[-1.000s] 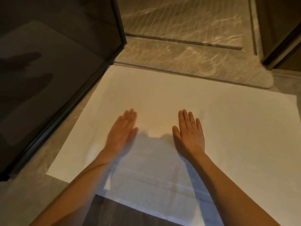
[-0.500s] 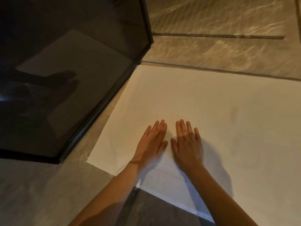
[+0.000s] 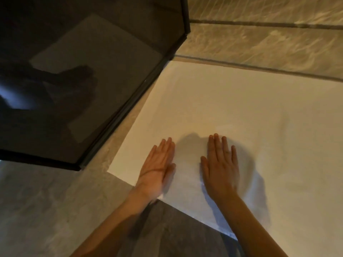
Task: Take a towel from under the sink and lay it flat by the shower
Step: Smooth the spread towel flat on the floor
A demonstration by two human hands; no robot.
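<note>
The white towel lies spread on the floor. Its far edge runs along the shower's stone threshold and its left edge is just beside the dark glass panel. It looks soft, light and limp (a faint ripple shows to the right of the hands), so it would likely bunch if dragged from the middle; a corner or an edge seems the better place to take hold. The left hand and right hand both rest on it close to its near edge, palms down with fingers straight, gripping nothing.
</note>
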